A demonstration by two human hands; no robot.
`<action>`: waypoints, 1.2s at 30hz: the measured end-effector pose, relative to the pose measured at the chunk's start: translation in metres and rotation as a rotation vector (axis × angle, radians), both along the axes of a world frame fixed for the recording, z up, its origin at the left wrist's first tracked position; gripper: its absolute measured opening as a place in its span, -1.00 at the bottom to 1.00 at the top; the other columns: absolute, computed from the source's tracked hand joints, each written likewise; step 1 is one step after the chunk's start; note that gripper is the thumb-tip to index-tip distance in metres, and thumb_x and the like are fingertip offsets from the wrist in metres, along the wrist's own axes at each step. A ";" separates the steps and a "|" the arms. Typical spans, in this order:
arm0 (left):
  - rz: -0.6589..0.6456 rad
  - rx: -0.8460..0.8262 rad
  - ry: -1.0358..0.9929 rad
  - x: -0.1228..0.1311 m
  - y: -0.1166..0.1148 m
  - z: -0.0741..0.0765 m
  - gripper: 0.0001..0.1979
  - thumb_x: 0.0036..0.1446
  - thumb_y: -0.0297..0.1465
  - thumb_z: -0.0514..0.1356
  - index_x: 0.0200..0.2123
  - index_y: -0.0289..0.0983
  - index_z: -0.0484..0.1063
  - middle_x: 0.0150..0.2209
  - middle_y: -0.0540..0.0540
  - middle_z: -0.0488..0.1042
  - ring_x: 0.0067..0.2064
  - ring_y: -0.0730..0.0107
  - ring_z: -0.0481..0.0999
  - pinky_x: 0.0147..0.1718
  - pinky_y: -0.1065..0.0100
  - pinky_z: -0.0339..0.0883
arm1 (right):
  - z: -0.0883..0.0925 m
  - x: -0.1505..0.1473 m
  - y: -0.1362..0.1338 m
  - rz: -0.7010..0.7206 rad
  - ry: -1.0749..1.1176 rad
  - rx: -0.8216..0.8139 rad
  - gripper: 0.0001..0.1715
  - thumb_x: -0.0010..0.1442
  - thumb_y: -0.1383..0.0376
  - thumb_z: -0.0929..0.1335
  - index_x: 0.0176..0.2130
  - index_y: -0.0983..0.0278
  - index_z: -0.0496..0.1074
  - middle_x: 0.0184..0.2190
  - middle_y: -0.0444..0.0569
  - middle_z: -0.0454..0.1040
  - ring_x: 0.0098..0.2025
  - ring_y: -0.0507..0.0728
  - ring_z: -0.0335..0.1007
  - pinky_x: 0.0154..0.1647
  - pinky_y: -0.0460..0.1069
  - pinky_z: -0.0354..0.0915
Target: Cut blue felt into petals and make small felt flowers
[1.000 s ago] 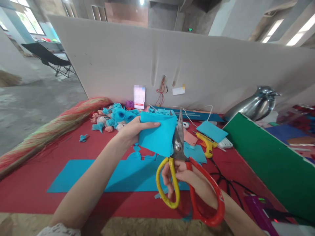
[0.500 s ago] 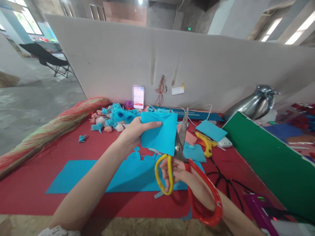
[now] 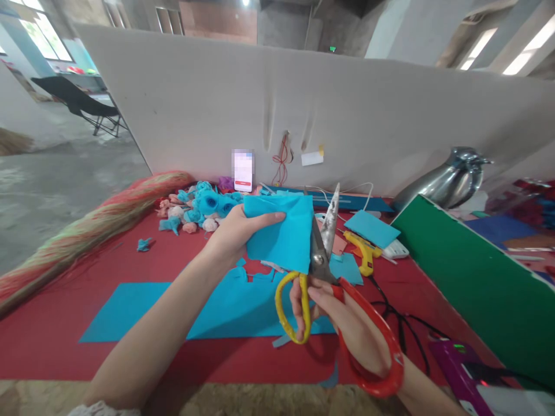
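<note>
My left hand point(image 3: 240, 231) pinches a folded square of blue paper point(image 3: 281, 242), its thumb lying across the front. In my right hand point(image 3: 321, 300) is a pair of scissors point(image 3: 319, 260) with one yellow and one red handle. The blades are apart and point upward at the right edge of the folded paper. Part of one blade is hidden behind or along that edge. Below both hands a long blue paper strip point(image 3: 130, 312) lies flat on the red table top point(image 3: 52, 346), with small blue offcuts point(image 3: 262, 276) at its far edge.
Blue, pink and white paper flowers point(image 3: 208, 205) are heaped at the back left, near a phone point(image 3: 243, 170) leaning on the partition. A yellow glue gun point(image 3: 364, 251), a green board point(image 3: 468, 283), a metal jug point(image 3: 451, 179) and a purple power box point(image 3: 455, 370) stand right.
The scissors have swung open wider and shifted slightly right, with my right hand moving along. The folded paper stays almost in place in my left hand.
</note>
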State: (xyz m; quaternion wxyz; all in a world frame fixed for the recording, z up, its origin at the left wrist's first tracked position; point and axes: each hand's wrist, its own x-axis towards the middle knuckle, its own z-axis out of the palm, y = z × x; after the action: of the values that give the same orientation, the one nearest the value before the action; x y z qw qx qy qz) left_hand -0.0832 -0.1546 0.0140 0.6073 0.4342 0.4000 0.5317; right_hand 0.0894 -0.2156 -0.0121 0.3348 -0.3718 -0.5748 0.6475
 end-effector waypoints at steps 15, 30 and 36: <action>-0.089 -0.021 -0.052 0.003 -0.002 0.002 -0.69 -0.23 -0.40 0.34 -0.31 -0.29 0.45 -0.26 -0.13 0.54 -0.25 0.17 0.53 -0.31 0.26 0.47 | -0.002 0.001 -0.003 0.048 0.032 -0.090 -0.58 0.10 -0.02 0.24 -0.44 0.30 0.18 -0.55 -0.14 0.25 -0.60 -0.05 0.23 -0.53 -0.11 0.31; -0.041 -0.186 -0.016 -0.014 -0.005 0.006 -0.60 -0.26 -0.33 0.35 -0.26 -0.29 0.43 -0.26 -0.14 0.52 -0.26 0.14 0.52 -0.36 0.27 0.44 | 0.007 0.007 -0.003 0.072 0.096 -0.080 -0.59 0.14 0.06 0.23 -0.48 0.35 0.28 -0.54 -0.07 0.34 -0.61 -0.01 0.32 -0.58 -0.11 0.33; -0.170 -0.050 -0.002 -0.011 -0.006 0.009 -0.85 -0.21 -0.41 0.34 -0.47 -0.29 0.48 -0.45 -0.06 0.53 -0.38 0.29 0.53 -0.38 0.36 0.43 | 0.005 0.007 -0.002 0.104 0.140 -0.116 -0.61 0.14 0.07 0.24 -0.41 0.36 0.35 -0.56 -0.09 0.35 -0.66 -0.04 0.30 -0.60 -0.15 0.32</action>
State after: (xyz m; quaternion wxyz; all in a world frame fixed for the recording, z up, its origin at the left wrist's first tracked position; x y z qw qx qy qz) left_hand -0.0939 -0.1609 0.0232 0.6612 0.4506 0.3744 0.4686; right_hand 0.0965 -0.2176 -0.0073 0.3177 -0.3141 -0.5301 0.7207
